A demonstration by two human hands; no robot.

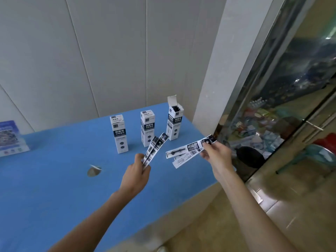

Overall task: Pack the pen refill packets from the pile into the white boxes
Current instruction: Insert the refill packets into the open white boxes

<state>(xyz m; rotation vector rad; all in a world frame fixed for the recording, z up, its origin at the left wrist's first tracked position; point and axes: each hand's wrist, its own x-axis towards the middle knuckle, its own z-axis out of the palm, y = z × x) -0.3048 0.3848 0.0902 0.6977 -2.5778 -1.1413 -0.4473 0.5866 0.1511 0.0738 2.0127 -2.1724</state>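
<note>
Left hand (pixel 136 171) grip: fingers curled round the lower end of a small fan of pen refill packets (pixel 154 149), the strips pointing up and to the right, their dark printed tops near the foot of the middle box. Right hand (pixel 216 151) grip: pinching a second bunch of packets (pixel 189 150) near their right end — these lie almost level, stretching left toward the other hand; the two bunches are near but apart. Both hands are held above the blue bench (pixel 54 179), not resting on it.

Behind the hands, three white boxes stand upright in a row on the bench: left box (pixel 119 134) and middle box (pixel 147 128) closed, right box (pixel 174 122) with its top flap up and dark packet ends showing inside. No loose pile in view — the only packets seen are in the hands and in the open box.

Further out: a round grey cutout (pixel 94 171) in the bench top to the left of the left hand, a blue printed leaflet stand (pixel 10 138) at the far left edge, pale wall panels (pixel 91 51) behind, a reflective glass door (pixel 291 106) to the right.
</note>
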